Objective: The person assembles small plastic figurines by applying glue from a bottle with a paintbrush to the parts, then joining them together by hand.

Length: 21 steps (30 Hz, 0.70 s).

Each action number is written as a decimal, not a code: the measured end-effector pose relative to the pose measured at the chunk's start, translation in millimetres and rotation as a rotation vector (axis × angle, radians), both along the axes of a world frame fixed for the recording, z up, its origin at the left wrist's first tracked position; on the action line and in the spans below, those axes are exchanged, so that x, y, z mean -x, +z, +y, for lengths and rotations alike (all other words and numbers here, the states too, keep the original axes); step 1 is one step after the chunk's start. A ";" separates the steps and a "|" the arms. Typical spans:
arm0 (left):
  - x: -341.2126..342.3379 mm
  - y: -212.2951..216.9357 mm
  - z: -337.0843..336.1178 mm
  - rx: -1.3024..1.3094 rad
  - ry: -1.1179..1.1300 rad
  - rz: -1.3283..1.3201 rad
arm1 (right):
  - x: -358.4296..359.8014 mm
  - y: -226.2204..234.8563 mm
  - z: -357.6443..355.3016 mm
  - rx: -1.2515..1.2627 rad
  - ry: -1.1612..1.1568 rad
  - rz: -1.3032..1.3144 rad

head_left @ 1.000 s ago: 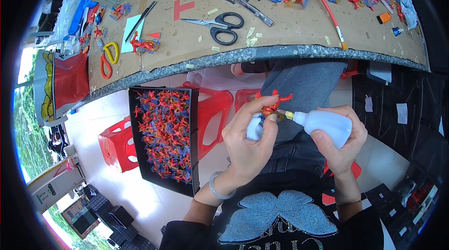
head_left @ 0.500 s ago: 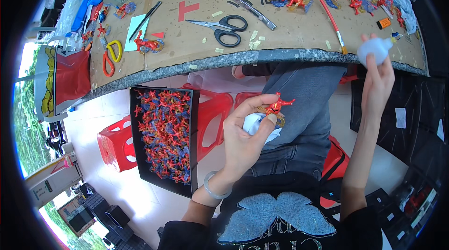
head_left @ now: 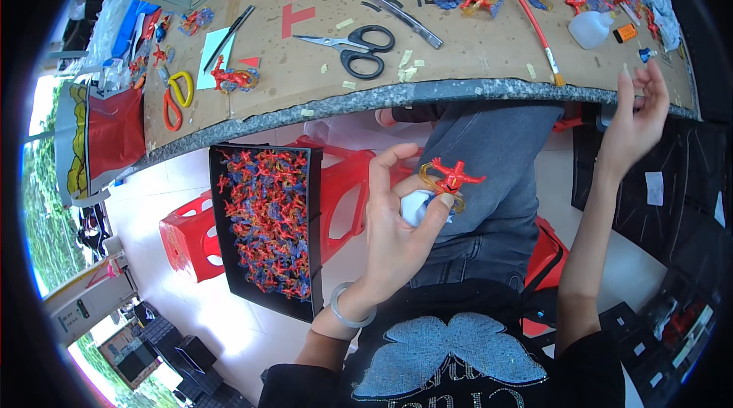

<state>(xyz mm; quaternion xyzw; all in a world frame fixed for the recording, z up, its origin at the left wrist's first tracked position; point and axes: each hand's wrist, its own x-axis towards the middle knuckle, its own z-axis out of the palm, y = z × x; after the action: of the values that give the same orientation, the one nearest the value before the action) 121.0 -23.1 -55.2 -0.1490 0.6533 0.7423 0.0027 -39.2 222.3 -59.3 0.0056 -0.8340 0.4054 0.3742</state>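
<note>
Pinching a red figure (head_left: 456, 177) between its thumb and bent fingers, the left hand (head_left: 401, 236) stands over the person's lap, index finger raised clear of the toy. A clear yellow band curves beside the figure, and a white wad (head_left: 414, 208) sits within the same grasp. The right hand (head_left: 640, 121), fingers parted and loosely curled, holds nothing at the near edge of the cardboard-covered worktop (head_left: 473, 53); whether it touches the edge cannot be told. Beyond it on the worktop lies a white squeeze bottle (head_left: 590, 30), just beside an orange-and-black block (head_left: 626, 33). Further left are a red-handled brush (head_left: 523, 14) and black-handled scissors (head_left: 363, 49). Below the worktop, a black tray (head_left: 315, 217) is filled with many similar red and blue figures.
</note>
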 end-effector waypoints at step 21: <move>0.7 19.0 -3.2 0.403 -0.389 0.008 | -68.6 18.0 -57.8 0.058 1.172 -1.048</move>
<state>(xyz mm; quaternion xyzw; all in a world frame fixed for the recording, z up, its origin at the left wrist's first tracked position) 120.3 -26.3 -36.2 -0.0155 0.8040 0.5836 0.1130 29.4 164.5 -41.3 0.2428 -0.7520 0.5080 -0.3428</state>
